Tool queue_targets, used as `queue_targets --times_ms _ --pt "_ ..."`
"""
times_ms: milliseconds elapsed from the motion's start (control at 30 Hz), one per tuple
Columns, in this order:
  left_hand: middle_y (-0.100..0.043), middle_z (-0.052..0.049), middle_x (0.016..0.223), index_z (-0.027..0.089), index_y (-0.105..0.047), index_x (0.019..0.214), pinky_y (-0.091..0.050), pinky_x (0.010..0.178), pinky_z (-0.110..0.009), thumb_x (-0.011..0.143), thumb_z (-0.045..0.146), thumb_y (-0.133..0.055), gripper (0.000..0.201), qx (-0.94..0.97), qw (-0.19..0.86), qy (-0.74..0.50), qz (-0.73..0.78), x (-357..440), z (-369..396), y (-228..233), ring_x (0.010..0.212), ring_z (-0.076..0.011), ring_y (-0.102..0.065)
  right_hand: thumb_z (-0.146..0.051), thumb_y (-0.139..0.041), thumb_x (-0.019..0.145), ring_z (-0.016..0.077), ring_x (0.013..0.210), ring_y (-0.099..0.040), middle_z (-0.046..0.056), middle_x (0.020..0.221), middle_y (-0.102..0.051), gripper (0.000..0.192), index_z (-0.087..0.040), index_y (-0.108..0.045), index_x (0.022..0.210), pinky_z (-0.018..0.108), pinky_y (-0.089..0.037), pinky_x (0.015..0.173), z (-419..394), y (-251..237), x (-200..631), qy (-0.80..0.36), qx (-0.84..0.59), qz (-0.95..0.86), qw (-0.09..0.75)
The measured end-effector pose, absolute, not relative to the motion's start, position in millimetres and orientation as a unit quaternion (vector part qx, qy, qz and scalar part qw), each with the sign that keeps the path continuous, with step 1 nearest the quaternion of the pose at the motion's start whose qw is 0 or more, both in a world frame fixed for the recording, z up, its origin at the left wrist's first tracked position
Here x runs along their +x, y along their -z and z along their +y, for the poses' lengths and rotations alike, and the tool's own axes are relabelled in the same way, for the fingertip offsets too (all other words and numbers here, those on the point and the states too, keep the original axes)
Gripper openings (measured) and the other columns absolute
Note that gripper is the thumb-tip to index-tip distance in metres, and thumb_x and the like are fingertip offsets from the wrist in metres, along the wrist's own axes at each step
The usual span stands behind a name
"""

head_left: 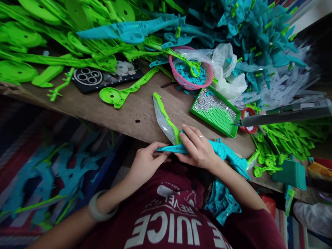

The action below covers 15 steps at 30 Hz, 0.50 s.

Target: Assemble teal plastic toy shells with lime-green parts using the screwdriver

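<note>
Teal plastic piece, lying across the near table edge, is pinched at its tip by our left hand and pressed flat under our right hand; we judge a fitting step, next needing the green part aligned. Beyond lie a green screw tray, a pink basket, a phone and crowding part heaps.

Teal plastic toy part lies flat at table edge w/ green-edged clear blade.
</note>
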<state>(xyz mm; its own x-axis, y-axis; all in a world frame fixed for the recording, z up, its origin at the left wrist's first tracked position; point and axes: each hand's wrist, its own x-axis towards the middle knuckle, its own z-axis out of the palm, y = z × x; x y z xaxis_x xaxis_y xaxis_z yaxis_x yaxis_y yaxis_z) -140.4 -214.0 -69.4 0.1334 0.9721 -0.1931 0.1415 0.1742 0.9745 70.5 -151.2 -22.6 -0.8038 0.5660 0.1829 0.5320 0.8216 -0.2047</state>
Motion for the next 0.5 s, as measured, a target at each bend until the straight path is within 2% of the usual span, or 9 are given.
queue_targets --times_ms 100,200,267,367,433,500 --pt "-0.071 -0.005 0.085 0.019 -0.066 0.101 -0.06 0.068 -0.032 0.092 0.037 -0.064 0.02 0.62 0.335 -0.385 0.596 -141.4 -216.3 68.5 0.073 -0.0203 -0.071 -0.04 -0.053 0.097 0.0389 0.13 -0.053 0.029 0.14 -0.054 0.05 -0.008 -0.05 0.135 0.06 -0.056 0.097 -149.0 16.5 67.2 -0.094 -0.3 -0.945 0.093" --pt "-0.068 -0.011 0.109 0.02 -0.063 0.114 -0.058 0.088 -0.04 0.091 0.024 -0.063 0.023 0.689 0.159 -0.412 0.574 -148.5 -210.6 67.8 0.101 -0.0252 -0.068 -0.044 -0.056 0.096 0.0375 0.127 -0.052 0.027 0.138 -0.053 0.058 -0.009 -0.044 0.14 0.059 -0.054 0.1 -149.2 15.3 65.9 -0.124 -0.333 -0.929 0.104" --pt "-0.066 -0.013 0.124 0.021 -0.061 0.123 -0.053 0.101 -0.046 0.092 0.016 -0.058 0.032 0.743 0.132 -0.413 0.509 -157.4 -198.1 67.4 0.118 -0.0273 -0.063 -0.05 -0.058 0.094 0.0352 0.125 -0.052 0.024 0.137 -0.053 0.065 -0.012 -0.039 0.144 0.057 -0.053 0.101 -148.9 15.5 66.8 -0.16 -0.35 -0.916 0.116" --pt "-0.061 -0.011 0.14 0.022 -0.057 0.134 -0.044 0.112 -0.052 0.093 0.013 -0.052 0.042 0.838 0.151 -0.366 0.375 -172.6 -166.4 66.5 0.137 -0.0291 -0.052 -0.055 -0.06 0.092 0.0328 0.125 -0.052 0.021 0.135 -0.052 0.071 -0.016 -0.035 0.147 0.055 -0.052 0.103 -146.6 15.6 69.1 -0.2 -0.341 -0.909 0.128" --pt "-0.06 -0.011 0.144 0.022 -0.057 0.135 -0.041 0.116 -0.052 0.095 0.015 -0.051 0.041 0.886 0.167 -0.314 0.298 -179.5 -141.6 64.0 0.141 -0.0285 -0.048 -0.055 -0.061 0.092 0.0325 0.125 -0.052 0.02 0.136 -0.052 0.071 -0.018 -0.035 0.147 0.055 -0.051 0.104 -145.2 15.3 70.0 -0.205 -0.336 -0.91 0.129" --pt "-0.063 -0.009 0.141 0.024 -0.063 0.129 -0.04 0.117 -0.05 0.096 0.014 -0.05 0.037 0.915 0.177 -0.259 0.253 -181.9 -119.3 58.8 0.137 -0.0263 -0.053 -0.053 -0.061 0.093 0.0327 0.124 -0.052 0.019 0.136 -0.052 0.07 -0.019 -0.034 0.148 0.055 -0.05 0.104 -145.5 14.6 70.1 -0.196 -0.339 -0.911 0.129"
